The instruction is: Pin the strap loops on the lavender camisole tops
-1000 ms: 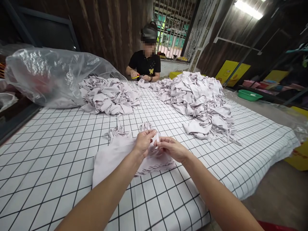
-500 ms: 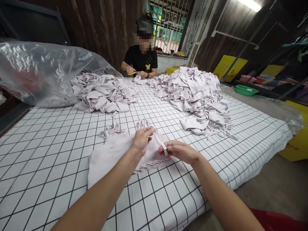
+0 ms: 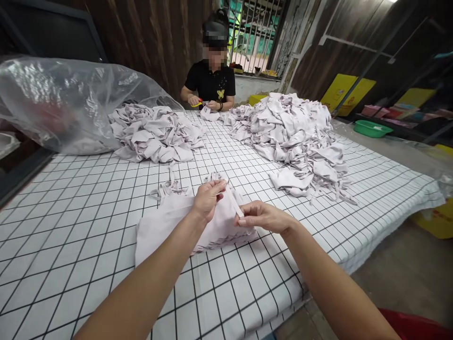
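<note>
In the middle of the frame the left hand [image 3: 208,198] and the right hand [image 3: 264,216] hold the two ends of a narrow pale fabric strap [image 3: 234,203]. The fingers of the left hand are closed on the upper end of the strap, and the right hand pinches the lower end between thumb and forefinger, so the strap runs straight and slanted between them. It seems to belong to the top garment of the stack, but the view does not show the joint clearly.

Under both hands lies a flat stack of pale grey garments [image 3: 166,226], with its layered edges showing at the lower right side. The stack rests on the tablecloth [image 3: 88,222], which is white with a black grid. Just behind the stack, some loose straps [image 3: 168,189] lie curled on the cloth.

Further up, left of centre, there is a heap of crumpled garments [image 3: 155,134], and beside it, in the upper left of the frame, a large clear plastic bag [image 3: 63,104]. A bigger heap [image 3: 290,132] fills the upper right part of the table. At the far end, in the upper middle, a person in a black shirt [image 3: 211,85] sits with both hands on a piece of fabric. A green basin [image 3: 370,128] stands at the right edge.
</note>
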